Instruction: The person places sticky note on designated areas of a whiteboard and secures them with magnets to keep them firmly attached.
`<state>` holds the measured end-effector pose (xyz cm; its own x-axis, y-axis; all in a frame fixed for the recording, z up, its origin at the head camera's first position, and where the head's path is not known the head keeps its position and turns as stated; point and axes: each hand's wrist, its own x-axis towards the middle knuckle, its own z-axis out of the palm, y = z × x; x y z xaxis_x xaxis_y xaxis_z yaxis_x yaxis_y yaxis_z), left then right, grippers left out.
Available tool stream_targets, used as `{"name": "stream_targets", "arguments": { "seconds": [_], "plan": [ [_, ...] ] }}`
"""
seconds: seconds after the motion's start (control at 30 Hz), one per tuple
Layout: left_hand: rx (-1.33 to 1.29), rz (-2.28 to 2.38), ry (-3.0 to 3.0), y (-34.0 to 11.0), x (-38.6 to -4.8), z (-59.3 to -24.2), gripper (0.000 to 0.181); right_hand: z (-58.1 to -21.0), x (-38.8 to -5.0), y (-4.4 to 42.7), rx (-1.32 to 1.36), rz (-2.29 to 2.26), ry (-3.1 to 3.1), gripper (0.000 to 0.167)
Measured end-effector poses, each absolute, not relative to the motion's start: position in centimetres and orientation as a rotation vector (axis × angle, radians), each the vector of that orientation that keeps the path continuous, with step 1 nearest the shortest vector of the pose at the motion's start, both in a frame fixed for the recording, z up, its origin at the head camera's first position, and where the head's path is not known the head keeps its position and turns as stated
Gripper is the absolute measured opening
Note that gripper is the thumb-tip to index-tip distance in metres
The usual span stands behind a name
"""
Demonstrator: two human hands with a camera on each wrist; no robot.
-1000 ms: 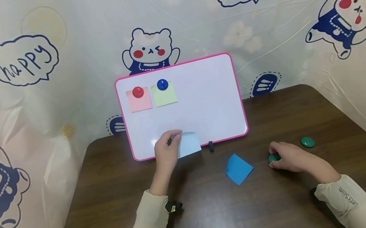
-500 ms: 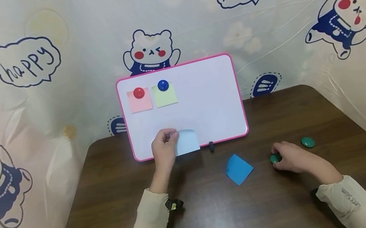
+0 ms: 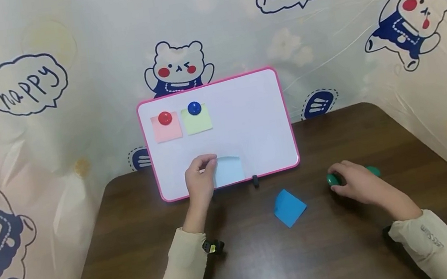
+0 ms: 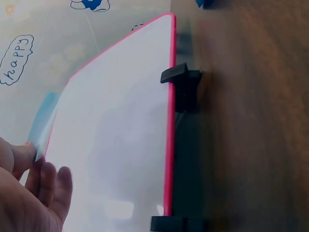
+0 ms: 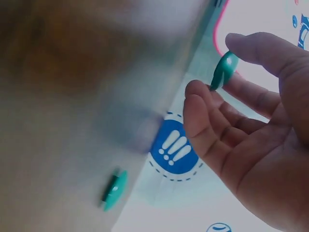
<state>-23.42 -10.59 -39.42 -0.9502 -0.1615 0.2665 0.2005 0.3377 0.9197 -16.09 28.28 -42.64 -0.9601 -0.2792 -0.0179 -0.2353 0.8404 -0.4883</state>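
Note:
Between thumb and fingers my left hand (image 3: 200, 176) pinches a light blue sticky note (image 3: 228, 170) by its left edge, in front of the lower part of the whiteboard (image 3: 264, 119). The left wrist view shows the note (image 4: 43, 121) held apart from the board's surface. My right hand (image 3: 357, 182) holds a round green magnet (image 5: 225, 68) between thumb and fingers, lifted off the table. A second green magnet (image 5: 115, 190) lies on the table, partly hidden behind that hand in the head view.
A red magnet (image 3: 165, 118) holds a pink note (image 3: 168, 131) on the board, beside a blue magnet (image 3: 194, 108) on a green note (image 3: 197, 123). A darker blue note (image 3: 289, 208) lies on the brown table (image 3: 293, 259). A black clip foot (image 3: 255, 181) supports the board.
My right hand has raised the green magnet from the table and moved slightly toward the back. The left hand has lifted the light blue note a little. The head view has shifted slightly.

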Motion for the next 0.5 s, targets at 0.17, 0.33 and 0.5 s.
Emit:
{"name": "stream_targets", "arguments": {
  "seconds": [0.17, 0.33, 0.5],
  "plan": [
    [-0.027, -1.618, -2.301, -10.5, -24.0, -38.8, 0.012, -41.2, -16.5, 27.7, -0.32, -0.813, 2.91, 0.048],
    [0.017, -1.616, -2.288, -10.3, -24.7, -38.0, 0.009, -40.4, -16.8, 27.5, -0.216, -0.923, 2.896, 0.049],
    [0.071, -1.651, -2.303, -10.1, -25.2, -37.5, 0.008, -39.6, -17.1, 27.4, -0.222, -0.951, 2.928, 0.048]
  ]
}}
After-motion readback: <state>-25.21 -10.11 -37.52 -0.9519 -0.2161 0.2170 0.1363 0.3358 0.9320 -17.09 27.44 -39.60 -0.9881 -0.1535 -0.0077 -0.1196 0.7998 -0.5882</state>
